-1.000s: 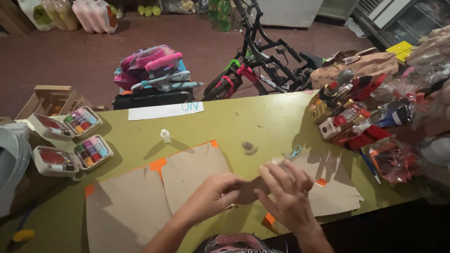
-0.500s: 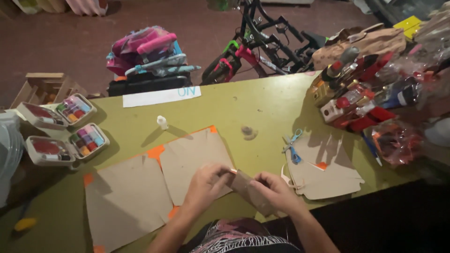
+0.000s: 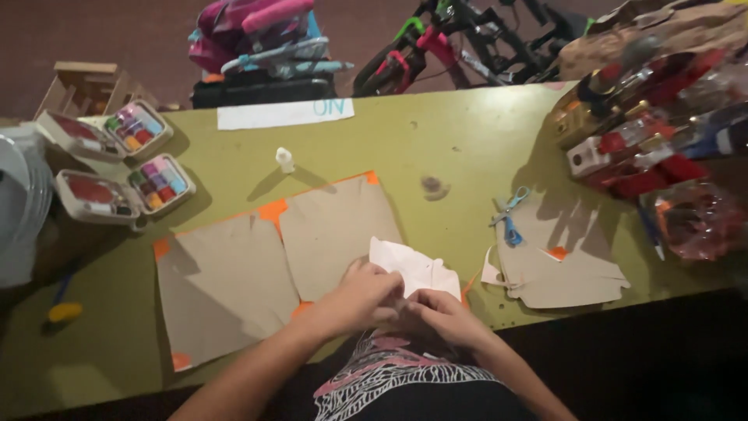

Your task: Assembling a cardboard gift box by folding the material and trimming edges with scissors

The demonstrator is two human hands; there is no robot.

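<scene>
A small white piece of paper [image 3: 411, 267] lies at the near edge of the green table [image 3: 436, 140], and both hands pinch it there. My left hand [image 3: 365, 296] grips its left lower part. My right hand [image 3: 440, 313] holds its bottom edge, fingers curled over it. Just behind the hands lie two brown cardboard sheets [image 3: 273, 261] with orange tape at their corners.
More cardboard pieces [image 3: 565, 265] lie to the right with blue scissors [image 3: 509, 218] on them. A small white glue bottle [image 3: 285, 160] stands mid-table. Two open paint sets [image 3: 128, 168] sit at left. Packaged toys [image 3: 662, 140] crowd the right end. A bicycle [image 3: 460, 39] stands beyond.
The hands drew back toward my body at the table's near edge. They held a brown card piece before; now a white paper shows between them. The view has tilted down.
</scene>
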